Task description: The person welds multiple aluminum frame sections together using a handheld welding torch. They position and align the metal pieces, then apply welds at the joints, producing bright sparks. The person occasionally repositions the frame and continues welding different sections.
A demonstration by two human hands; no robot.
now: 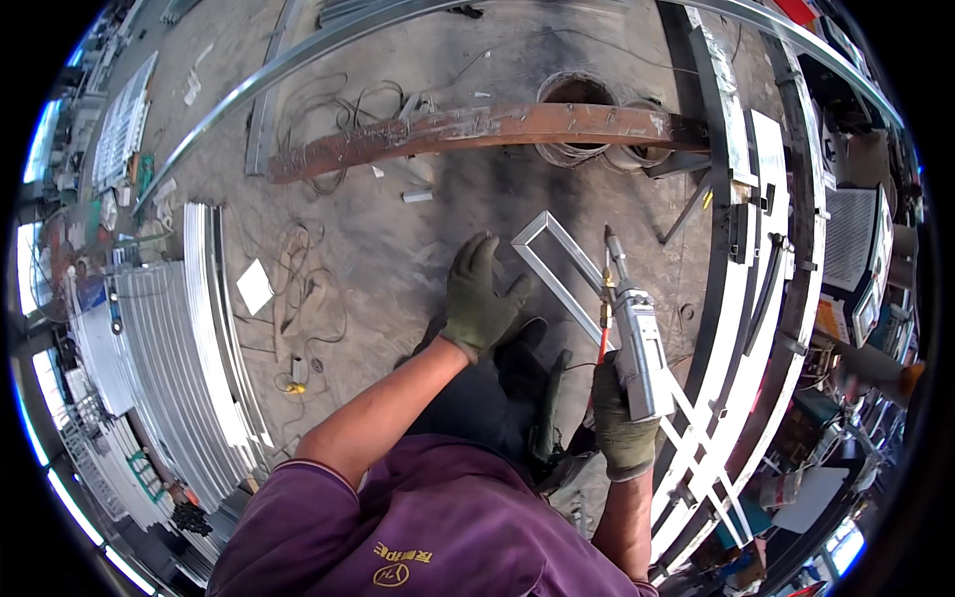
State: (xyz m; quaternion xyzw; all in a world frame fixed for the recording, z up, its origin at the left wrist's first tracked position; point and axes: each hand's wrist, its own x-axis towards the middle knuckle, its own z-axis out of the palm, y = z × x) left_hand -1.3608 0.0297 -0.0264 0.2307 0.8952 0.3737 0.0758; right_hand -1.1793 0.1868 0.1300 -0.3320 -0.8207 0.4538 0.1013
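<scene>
My right hand, in a dark green work glove, is closed around a silver, boxy welding gun. Its narrow nozzle points away from me, and a brass fitting with an orange hose runs along its left side. Beneath the gun lies a long, narrow frame of square metal tube, its far corner beyond the nozzle's left. Part of that frame is hidden by the gun and my right hand. My left hand, gloved the same way, is raised left of the frame with fingers spread and nothing in it.
A rusty brown beam crosses ahead, with two round buckets behind it. Long metal rails run along my right. Stacked silver profiles lie at left, near loose cables and a white square plate on the floor.
</scene>
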